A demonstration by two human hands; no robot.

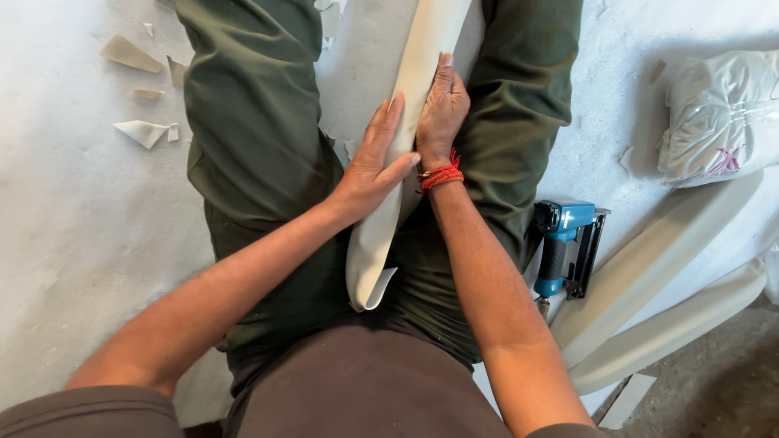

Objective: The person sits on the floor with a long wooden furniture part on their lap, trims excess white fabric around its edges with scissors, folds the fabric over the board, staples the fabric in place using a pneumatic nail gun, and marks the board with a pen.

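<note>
Head view: person seated on a white floor, legs apart, camera looking straight down.
Panel: long cream padded panel point(399, 154) lies between the thighs, running from the lap up past the top edge of frame; near end is rounded, with a loose flap of covering curling off it.
Left hand: left hand point(375, 162) lies flat on the panel's left edge, fingers straight and together, thumb spread across the face. Not gripping, just pressing (palm partly on the trouser leg).
Right hand: right hand point(441, 109) flat on the panel's right side, fingers extended along its length, not curled round anything. Red thread band point(440, 175) on the wrist.
Hands: just beside each other, thumb of the left nearly at the right wrist.
Trousers: dark green trousers point(251, 122) on both sides of the panel, touching it.
Stapler: blue pneumatic stapler point(566, 243) on the floor just beside the right thigh, untouched.
More panels: two similar cream panels point(657, 268) lying side by side at lower right.
Bag: white plastic bag point(718, 113) at upper right, well apart from the hands.
Scraps: offcuts point(142, 130) scattered at upper left.
</note>
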